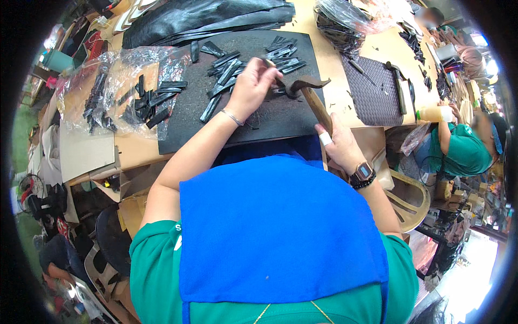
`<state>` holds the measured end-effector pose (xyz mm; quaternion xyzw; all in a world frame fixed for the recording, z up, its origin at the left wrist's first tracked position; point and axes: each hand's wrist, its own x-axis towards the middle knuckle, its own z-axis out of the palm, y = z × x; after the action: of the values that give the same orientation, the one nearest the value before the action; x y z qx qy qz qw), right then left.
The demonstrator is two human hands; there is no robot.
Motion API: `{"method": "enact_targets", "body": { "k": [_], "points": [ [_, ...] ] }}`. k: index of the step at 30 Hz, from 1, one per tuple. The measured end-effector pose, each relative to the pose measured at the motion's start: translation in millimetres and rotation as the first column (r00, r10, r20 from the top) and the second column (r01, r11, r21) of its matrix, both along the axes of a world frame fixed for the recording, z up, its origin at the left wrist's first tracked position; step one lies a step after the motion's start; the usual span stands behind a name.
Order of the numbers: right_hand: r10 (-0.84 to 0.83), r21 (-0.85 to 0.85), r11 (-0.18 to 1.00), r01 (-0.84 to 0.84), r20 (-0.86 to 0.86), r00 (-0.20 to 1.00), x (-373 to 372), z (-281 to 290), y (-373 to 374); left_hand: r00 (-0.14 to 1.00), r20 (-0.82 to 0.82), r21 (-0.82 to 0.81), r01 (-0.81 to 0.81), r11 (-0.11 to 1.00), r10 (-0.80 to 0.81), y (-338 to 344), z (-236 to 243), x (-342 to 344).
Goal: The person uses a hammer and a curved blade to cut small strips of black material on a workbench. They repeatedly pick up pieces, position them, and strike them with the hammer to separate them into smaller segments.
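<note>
My right hand (pixel 339 143), with white tape on a finger, is closed round the wooden handle of a hammer (pixel 315 105), whose dark curved head lies over the black board (pixel 194 129). My left hand (pixel 252 89) is raised over the board just left of the hammer head, fingers pinched on a small piece that I cannot make out clearly. Short black glossy strips (pixel 224 75) lie in loose heaps on the board around it. More strips (pixel 145 102) lie on crumpled clear plastic (pixel 75 92) to the left.
Black sheets (pixel 199 21) are stacked behind the board. To the right are a plastic-wrapped bundle (pixel 340 29), a woven dark mat (pixel 367 92) with tools and a co-worker in green (pixel 461 151) holding a pale bottle (pixel 434 113). A chair (pixel 410 197) stands below the table's right side.
</note>
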<state>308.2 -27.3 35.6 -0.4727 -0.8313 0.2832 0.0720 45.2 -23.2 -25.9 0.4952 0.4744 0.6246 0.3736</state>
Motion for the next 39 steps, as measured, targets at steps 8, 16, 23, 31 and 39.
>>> {"method": "enact_targets", "body": {
  "k": [8, 16, 23, 31, 39],
  "points": [
    [-0.108, -0.124, 0.989, 0.080, -0.241, 0.965, 11.7, -21.1, 2.1, 0.601, -0.782, -0.303, -0.131, 0.944, -0.168, -25.1, 38.5, -16.7],
    [-0.263, -0.296, 0.945, 0.141, -0.429, 0.864, 23.7, -42.4, -9.9, 0.710, -0.698, -0.131, -0.247, 0.960, 0.088, 23.0, 35.3, -24.4],
    [-0.262, -0.330, 0.935, 0.129, -0.396, 0.880, 25.1, -33.5, -15.7, 0.252, -0.967, -0.110, -0.297, 0.949, -0.033, 10.0, 37.0, -79.3],
    [-0.227, -0.273, 0.951, 0.148, -0.287, 0.931, 27.5, -31.5, -13.0, 0.408, -0.898, 0.030, -0.318, 0.948, 0.165, -3.4, 64.2, -65.0],
    [-0.235, -0.274, 0.950, 0.149, -0.317, 0.919, 27.0, -31.2, -13.6, 0.526, -0.835, -0.032, -0.335, 0.942, 0.159, 10.3, 76.3, -50.0]
  ]
}}
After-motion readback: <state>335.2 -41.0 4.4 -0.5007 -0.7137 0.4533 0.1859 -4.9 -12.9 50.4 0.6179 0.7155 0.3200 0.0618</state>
